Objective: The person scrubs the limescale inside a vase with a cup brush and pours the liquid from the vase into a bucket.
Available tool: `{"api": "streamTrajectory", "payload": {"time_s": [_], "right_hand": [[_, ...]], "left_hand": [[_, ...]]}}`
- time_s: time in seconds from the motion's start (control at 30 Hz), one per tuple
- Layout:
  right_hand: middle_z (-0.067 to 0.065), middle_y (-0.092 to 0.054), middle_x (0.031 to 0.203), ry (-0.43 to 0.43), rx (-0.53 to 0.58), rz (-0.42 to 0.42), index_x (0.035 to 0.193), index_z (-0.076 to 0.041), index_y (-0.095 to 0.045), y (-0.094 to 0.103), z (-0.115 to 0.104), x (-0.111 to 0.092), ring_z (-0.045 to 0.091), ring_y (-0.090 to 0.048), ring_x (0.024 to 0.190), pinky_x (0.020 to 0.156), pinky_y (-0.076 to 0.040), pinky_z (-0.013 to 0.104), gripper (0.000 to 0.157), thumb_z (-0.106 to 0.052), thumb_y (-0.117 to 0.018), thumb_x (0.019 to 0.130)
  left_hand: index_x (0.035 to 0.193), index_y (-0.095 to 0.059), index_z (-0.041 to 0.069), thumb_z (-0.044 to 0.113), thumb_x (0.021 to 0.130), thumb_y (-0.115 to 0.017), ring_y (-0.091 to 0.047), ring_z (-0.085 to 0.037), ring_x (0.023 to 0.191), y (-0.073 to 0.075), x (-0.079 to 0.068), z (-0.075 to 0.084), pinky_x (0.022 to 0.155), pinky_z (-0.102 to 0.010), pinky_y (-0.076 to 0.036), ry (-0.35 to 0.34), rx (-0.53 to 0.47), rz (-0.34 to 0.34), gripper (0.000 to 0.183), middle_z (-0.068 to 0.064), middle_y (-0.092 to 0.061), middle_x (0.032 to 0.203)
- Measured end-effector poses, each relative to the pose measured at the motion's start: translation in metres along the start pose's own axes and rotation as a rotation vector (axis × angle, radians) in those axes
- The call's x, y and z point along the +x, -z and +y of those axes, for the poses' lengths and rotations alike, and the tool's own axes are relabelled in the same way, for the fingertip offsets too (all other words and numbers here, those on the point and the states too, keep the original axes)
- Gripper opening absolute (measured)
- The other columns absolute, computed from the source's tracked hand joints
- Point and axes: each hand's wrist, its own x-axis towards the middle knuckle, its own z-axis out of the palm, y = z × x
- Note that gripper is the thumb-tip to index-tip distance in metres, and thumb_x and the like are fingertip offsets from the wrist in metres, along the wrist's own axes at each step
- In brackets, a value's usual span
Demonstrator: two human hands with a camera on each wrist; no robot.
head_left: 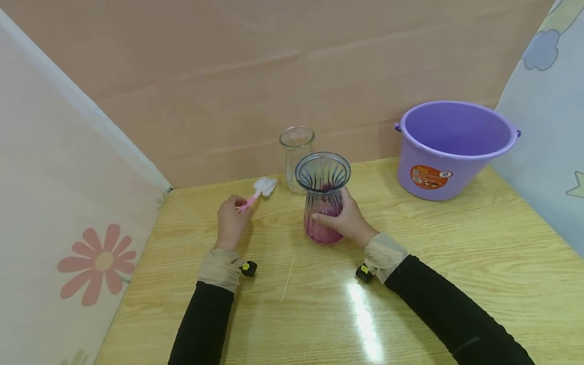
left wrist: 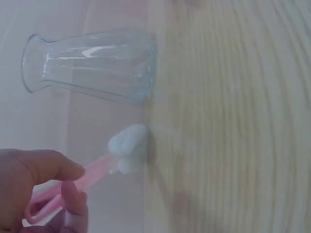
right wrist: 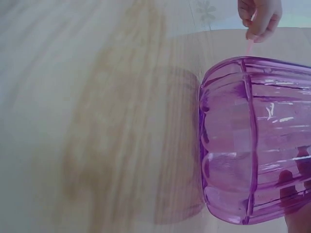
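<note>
My left hand [head_left: 232, 219] pinches the pink handle of a cup brush [left wrist: 95, 173] between thumb and fingers. Its puffy white head [head_left: 265, 186] points away from me, low over the table. On the right, my right hand [head_left: 350, 219] grips a ribbed glass vase [head_left: 322, 213] around its body, thumb on the near side. This vase is bluish at the flared rim and purple toward the base, and it stands roughly upright. Fingers show through its purple glass [right wrist: 233, 141] in the right wrist view. Behind it, a clear glass vase [head_left: 294, 162] stands upright, just right of the brush head.
A purple bucket [head_left: 410, 167] with an orange label stands at the back right of the wooden table [head_left: 255, 314]. A brown backdrop [head_left: 219, 91] rises along the back edge. Patterned panels flank the table at left [head_left: 55, 177] and right [head_left: 547, 152].
</note>
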Motion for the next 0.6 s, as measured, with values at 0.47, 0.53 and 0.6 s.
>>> {"api": "streamTrajectory", "payload": {"time_s": [0.47,0.53,0.6], "right_hand": [[0.019,-0.055,0.137,0.018,0.016,0.000,0.144,-0.005,-0.035,-0.001,-0.002,-0.001,0.034,-0.054,0.126,0.107,-0.043,0.052,0.081,-0.008,-0.084,0.079],[0.019,-0.055,0.137,0.016,0.016,0.002,0.144,-0.005,-0.035,-0.001,-0.001,-0.002,0.034,-0.054,0.126,0.107,-0.044,0.052,0.081,-0.008,-0.084,0.079],[0.019,-0.055,0.137,0.013,0.012,0.004,0.143,-0.005,-0.035,-0.001,0.000,-0.002,0.034,-0.054,0.126,0.107,-0.043,0.051,0.080,-0.008,-0.084,0.080]], "left_hand": [[0.115,-0.068,-0.007,0.010,0.098,-0.068,-0.066,-0.034,0.112,-0.011,0.001,0.012,0.091,-0.045,-0.056,-0.073,-0.344,0.335,0.024,-0.022,-0.069,0.115],[0.120,-0.064,-0.009,0.012,0.102,-0.062,-0.061,-0.034,0.118,-0.012,0.002,0.014,0.098,-0.045,-0.052,-0.101,-0.426,0.357,0.027,-0.023,-0.066,0.121],[0.123,-0.058,-0.009,0.012,0.105,-0.055,-0.058,-0.033,0.121,-0.013,0.003,0.016,0.103,-0.041,-0.048,-0.130,-0.525,0.367,0.028,-0.024,-0.063,0.124]]}}
